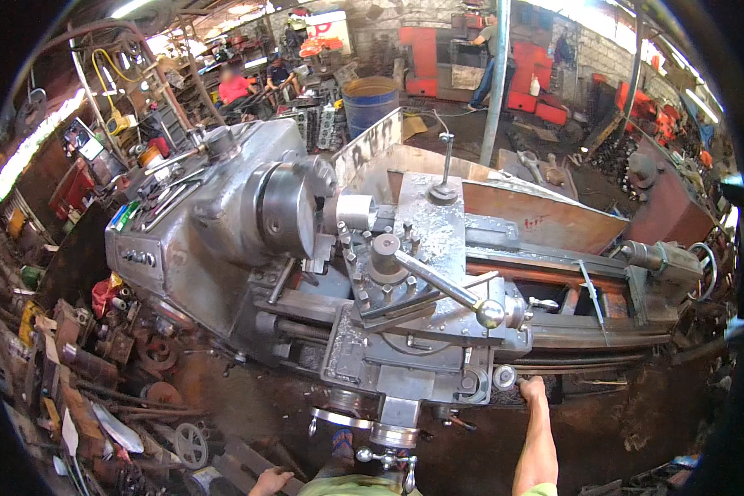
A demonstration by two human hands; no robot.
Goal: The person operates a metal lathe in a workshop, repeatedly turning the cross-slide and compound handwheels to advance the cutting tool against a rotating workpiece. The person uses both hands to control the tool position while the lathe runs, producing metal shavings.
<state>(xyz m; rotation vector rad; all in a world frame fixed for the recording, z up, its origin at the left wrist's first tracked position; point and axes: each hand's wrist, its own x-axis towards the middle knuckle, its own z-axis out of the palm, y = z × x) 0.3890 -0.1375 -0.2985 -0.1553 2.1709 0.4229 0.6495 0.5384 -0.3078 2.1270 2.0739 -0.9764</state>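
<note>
My right hand (pixel 535 388) reaches forward to the front of a large grey lathe (pixel 256 207), close to a round knob (pixel 504 378) at the carriage's right end. Its fingers are curled; what they grip, if anything, is hidden. My left hand (pixel 273 481) hangs low by my body, loosely open, with nothing seen in it. A bright metal cylinder (pixel 355 212) sits in the lathe's chuck (pixel 285 207). Beside it stands the tool post (pixel 385 258), with a ball-ended lever (pixel 450 288) slanting toward me. Metal chips lie on the cross slide (pixel 430 223).
Handwheels (pixel 339 420) and a ball-handled crank (pixel 388 460) project toward me. The tailstock (pixel 657 258) is at the right. Scrap metal and a spoked wheel (pixel 191 446) crowd the lower left. A blue drum (pixel 372 107) and several people are beyond the lathe.
</note>
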